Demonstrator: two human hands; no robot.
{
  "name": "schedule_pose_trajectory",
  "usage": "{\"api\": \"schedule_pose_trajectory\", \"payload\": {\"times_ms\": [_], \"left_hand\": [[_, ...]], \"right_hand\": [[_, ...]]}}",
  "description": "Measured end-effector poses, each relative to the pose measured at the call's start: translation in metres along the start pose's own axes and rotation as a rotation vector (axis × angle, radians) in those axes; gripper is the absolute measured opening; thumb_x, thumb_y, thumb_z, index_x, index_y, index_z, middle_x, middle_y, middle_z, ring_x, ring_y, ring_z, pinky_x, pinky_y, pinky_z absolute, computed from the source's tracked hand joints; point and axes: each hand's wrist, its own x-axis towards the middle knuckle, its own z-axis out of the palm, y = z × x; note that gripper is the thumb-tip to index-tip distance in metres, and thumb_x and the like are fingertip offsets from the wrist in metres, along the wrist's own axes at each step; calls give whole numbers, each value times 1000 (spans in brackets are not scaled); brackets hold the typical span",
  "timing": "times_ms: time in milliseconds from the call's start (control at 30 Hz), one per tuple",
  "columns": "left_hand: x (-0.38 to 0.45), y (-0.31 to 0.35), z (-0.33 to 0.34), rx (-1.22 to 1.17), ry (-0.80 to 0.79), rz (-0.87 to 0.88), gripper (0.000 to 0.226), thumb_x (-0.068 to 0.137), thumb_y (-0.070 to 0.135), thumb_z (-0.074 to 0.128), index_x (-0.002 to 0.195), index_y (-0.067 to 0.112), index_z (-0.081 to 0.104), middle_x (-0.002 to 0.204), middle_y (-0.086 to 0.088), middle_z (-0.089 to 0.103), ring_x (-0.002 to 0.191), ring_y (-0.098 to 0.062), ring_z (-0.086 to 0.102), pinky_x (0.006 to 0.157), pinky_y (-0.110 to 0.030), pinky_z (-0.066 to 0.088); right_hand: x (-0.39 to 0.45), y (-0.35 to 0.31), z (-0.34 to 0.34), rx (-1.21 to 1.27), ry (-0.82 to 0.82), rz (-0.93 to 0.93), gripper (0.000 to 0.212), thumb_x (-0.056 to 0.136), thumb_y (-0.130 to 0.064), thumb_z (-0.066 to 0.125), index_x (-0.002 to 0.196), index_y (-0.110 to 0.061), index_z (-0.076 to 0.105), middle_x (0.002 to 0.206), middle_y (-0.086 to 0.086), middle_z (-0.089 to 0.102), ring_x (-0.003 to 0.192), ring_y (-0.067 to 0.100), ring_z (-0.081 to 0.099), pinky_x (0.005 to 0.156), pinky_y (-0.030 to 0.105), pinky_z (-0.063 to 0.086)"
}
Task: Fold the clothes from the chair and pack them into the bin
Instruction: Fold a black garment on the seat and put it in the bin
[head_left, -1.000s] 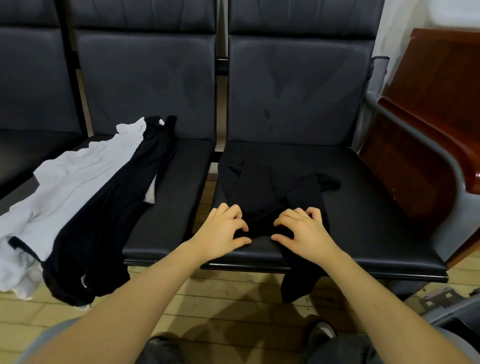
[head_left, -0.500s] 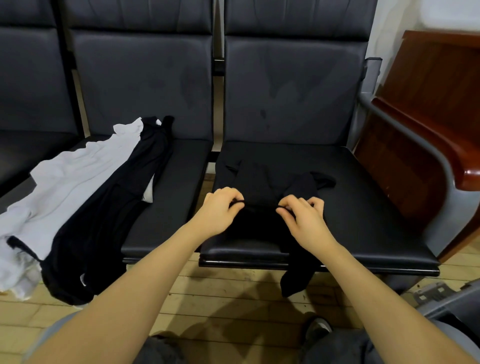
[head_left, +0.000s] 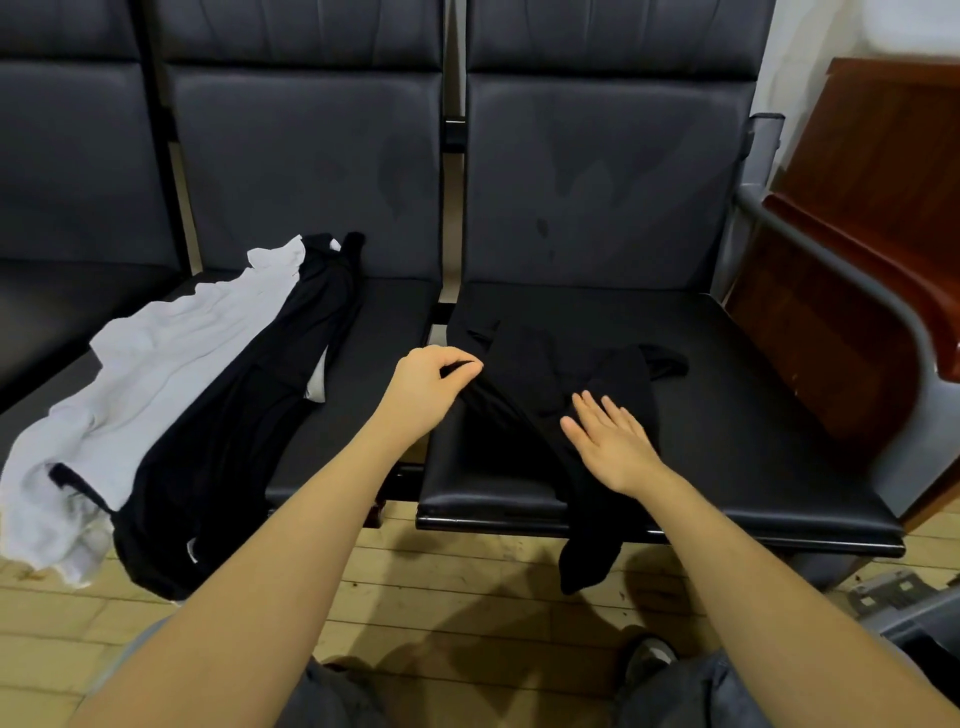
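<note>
Two hands (head_left: 519, 410) on black garment (head_left: 540, 379)

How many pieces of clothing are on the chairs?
3: a white garment and black garment on the middle seat, another black one on the right seat. More may be hidden.

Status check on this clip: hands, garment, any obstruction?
Left hand pinching the black fabric garment at its left edge. Right hand flat, fingers straight on it. Garment on the black padded seat, one end hanging over the front. Nothing obstructing.

Left hand (head_left: 426, 389) pinches the black garment (head_left: 540, 384); right hand (head_left: 610, 441) lies flat on it.
</note>
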Motion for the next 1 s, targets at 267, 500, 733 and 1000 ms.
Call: {"api": "schedule_pose_trajectory", "payload": {"times_ms": [267,500,733,1000], "left_hand": [[0,0,-1,-15,111,-30,15,90,20,62,101,16,71,98,5,64,97,-9,58,88,-25,46],[9,17,29,100,35,84,21,97,19,51,111,15,66,95,3,51,93,-12,52,81,-8,35],[20,25,67,243,-76,83,24,96,34,51,116,25,60,100,4,37,102,-19,38,94,-30,28],[22,23,116,509,-168,116,43,88,55,52,125,33,52,107,2,30,101,-18,29,86,-30,23]], "right_hand": [[-12,-37,-5,314,176,-80,52,101,-43,30,148,-19,28,135,2,52,129,24,43,110,39,29],[12,15,-25,65,441,-1,38,99,-26,46,136,-20,47,138,-2,49,129,22,39,106,37,24],[18,57,-28,-48,314,100,49,99,-41,41,145,-43,26,132,-4,34,124,23,31,110,41,11],[41,53,-25,-93,322,63,37,94,-45,49,131,-39,47,152,-3,19,143,26,6,114,47,0]]}}
